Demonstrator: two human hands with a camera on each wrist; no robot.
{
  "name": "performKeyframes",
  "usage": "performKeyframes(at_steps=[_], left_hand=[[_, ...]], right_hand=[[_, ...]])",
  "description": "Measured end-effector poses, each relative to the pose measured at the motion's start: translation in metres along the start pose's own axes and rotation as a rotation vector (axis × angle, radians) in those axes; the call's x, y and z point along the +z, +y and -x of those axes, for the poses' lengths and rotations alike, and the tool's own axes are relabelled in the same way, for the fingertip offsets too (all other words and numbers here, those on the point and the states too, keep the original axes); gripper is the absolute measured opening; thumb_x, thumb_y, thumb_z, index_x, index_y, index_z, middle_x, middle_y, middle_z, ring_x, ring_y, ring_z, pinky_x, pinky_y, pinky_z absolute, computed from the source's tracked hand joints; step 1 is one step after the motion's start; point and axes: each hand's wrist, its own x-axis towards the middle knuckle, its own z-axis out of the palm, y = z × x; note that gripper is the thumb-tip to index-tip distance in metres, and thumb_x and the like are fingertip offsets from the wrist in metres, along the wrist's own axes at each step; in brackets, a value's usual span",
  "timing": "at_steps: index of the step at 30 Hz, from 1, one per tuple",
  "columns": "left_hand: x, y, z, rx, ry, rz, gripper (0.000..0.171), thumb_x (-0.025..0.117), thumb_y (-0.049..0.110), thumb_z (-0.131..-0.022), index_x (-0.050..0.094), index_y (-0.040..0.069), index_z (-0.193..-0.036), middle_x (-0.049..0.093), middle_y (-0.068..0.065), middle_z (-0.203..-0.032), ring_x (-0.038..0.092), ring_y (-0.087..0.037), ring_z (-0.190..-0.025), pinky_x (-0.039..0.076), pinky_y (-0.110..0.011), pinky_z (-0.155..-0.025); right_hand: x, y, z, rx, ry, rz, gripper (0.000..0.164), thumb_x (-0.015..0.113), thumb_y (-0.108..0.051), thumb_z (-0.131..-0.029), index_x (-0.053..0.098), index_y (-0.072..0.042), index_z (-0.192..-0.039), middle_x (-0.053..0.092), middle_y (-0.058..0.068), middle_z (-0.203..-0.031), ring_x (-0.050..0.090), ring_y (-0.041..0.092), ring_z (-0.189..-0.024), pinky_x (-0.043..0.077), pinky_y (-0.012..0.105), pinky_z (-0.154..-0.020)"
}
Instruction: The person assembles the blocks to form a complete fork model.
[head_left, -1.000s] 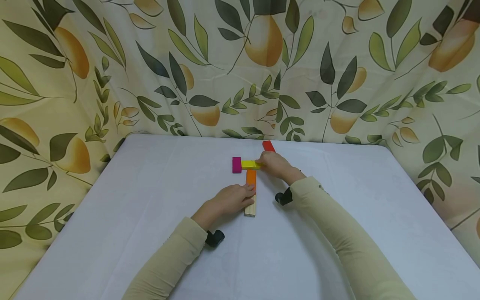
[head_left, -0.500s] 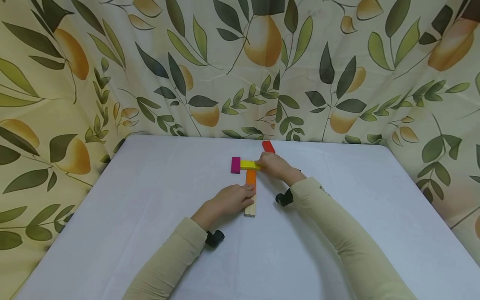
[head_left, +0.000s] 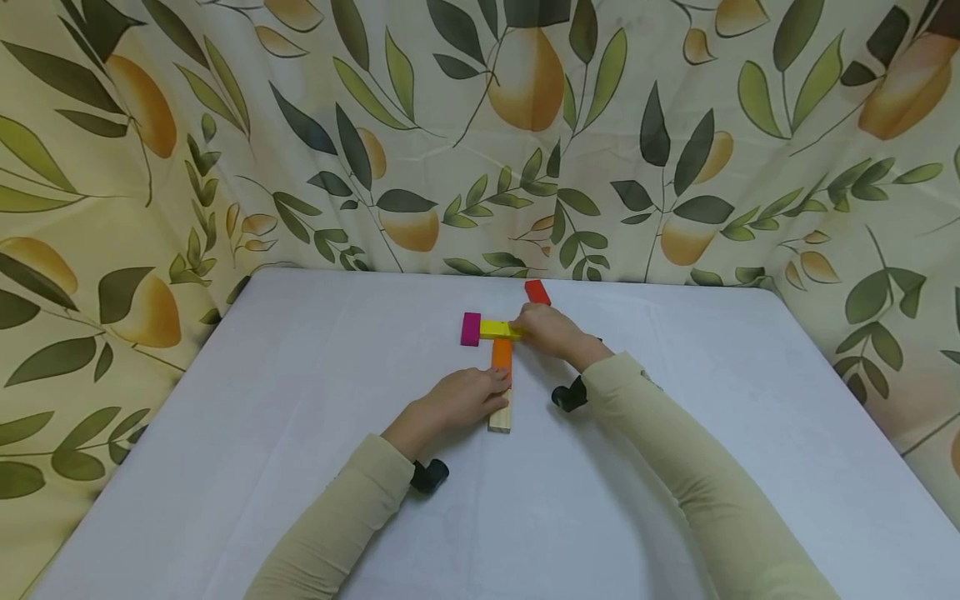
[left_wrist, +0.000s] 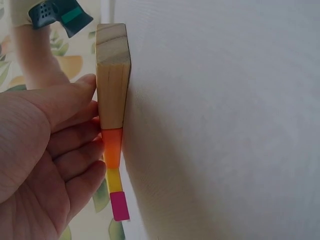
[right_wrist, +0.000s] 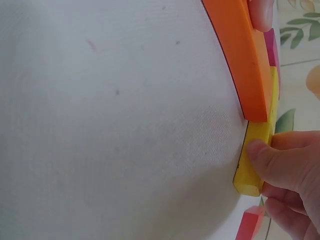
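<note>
My right hand (head_left: 551, 332) pinches the right end of a yellow wooden block (right_wrist: 248, 177), thumb on its near side and fingers at the far side. An orange block (head_left: 502, 354) meets the yellow one at a right angle, its end near or against it. In line behind the orange lies a plain wood block (head_left: 499, 415). My left hand (head_left: 462, 398) rests its fingertips on the orange and plain blocks, fingers mostly straight in the left wrist view (left_wrist: 75, 150). A magenta block (head_left: 470, 329) stands crosswise at the yellow block's left end.
A red block (head_left: 537, 292) lies at an angle beyond my right hand, close to the far table edge. White cloth covers the table (head_left: 337, 350). Behind it hangs a curtain (head_left: 465, 150) printed with fruit and leaves.
The magenta and yellow blocks have shifted very slightly to the left. Both hands stay in almost the same places.
</note>
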Motion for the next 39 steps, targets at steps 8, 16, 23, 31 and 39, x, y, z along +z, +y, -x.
performKeyframes(at_steps=[8, 16, 23, 31, 39], left_hand=[[0.0022, -0.0015, -0.0014, -0.003, 0.003, -0.011, 0.045, 0.053, 0.030, -0.094, 0.049, 0.009, -0.133, 0.043, -0.002, -0.138, 0.038, -0.014, -0.127, 0.035, -0.031, -0.100], [0.0014, -0.0012, -0.0007, 0.012, 0.011, -0.006, 0.045, 0.053, 0.030, -0.094, 0.049, 0.008, -0.133, 0.044, -0.003, -0.137, 0.039, -0.015, -0.126, 0.035, -0.031, -0.100], [0.0021, -0.0018, -0.0008, 0.011, 0.012, -0.011, 0.044, 0.052, 0.030, -0.094, 0.049, 0.008, -0.133, 0.044, -0.003, -0.137, 0.039, -0.015, -0.126, 0.036, -0.031, -0.100], [0.0019, -0.0014, -0.0014, 0.006, 0.002, -0.007, 0.045, 0.053, 0.030, -0.094, 0.049, 0.009, -0.133, 0.044, -0.003, -0.137, 0.038, -0.015, -0.127, 0.035, -0.031, -0.100], [0.0016, -0.0002, -0.0012, -0.003, 0.002, -0.006, 0.045, 0.053, 0.030, -0.094, 0.049, 0.009, -0.133, 0.044, -0.003, -0.137, 0.038, -0.015, -0.127, 0.035, -0.031, -0.100]], right_hand=[[0.0011, -0.0014, -0.0014, 0.003, 0.003, -0.004, 0.032, 0.067, -0.004, -0.083, 0.065, -0.004, -0.114, 0.062, 0.012, -0.095, 0.054, 0.022, -0.083, 0.048, 0.031, -0.085], [0.0032, -0.0012, -0.0002, 0.006, 0.021, 0.003, 0.031, 0.067, -0.004, -0.083, 0.065, -0.004, -0.114, 0.063, 0.011, -0.095, 0.055, 0.022, -0.084, 0.048, 0.032, -0.085], [0.0042, -0.0027, 0.0003, 0.015, 0.018, -0.001, 0.031, 0.066, -0.005, -0.084, 0.065, -0.004, -0.115, 0.062, 0.012, -0.096, 0.054, 0.023, -0.084, 0.048, 0.031, -0.085], [0.0058, -0.0034, 0.0014, 0.021, 0.026, -0.009, 0.032, 0.066, -0.003, -0.083, 0.064, -0.005, -0.116, 0.062, 0.012, -0.096, 0.055, 0.023, -0.084, 0.049, 0.030, -0.084], [0.0053, -0.0035, 0.0040, -0.011, 0.048, -0.011, 0.031, 0.066, -0.004, -0.083, 0.065, -0.004, -0.115, 0.062, 0.012, -0.095, 0.055, 0.022, -0.083, 0.049, 0.030, -0.084]])
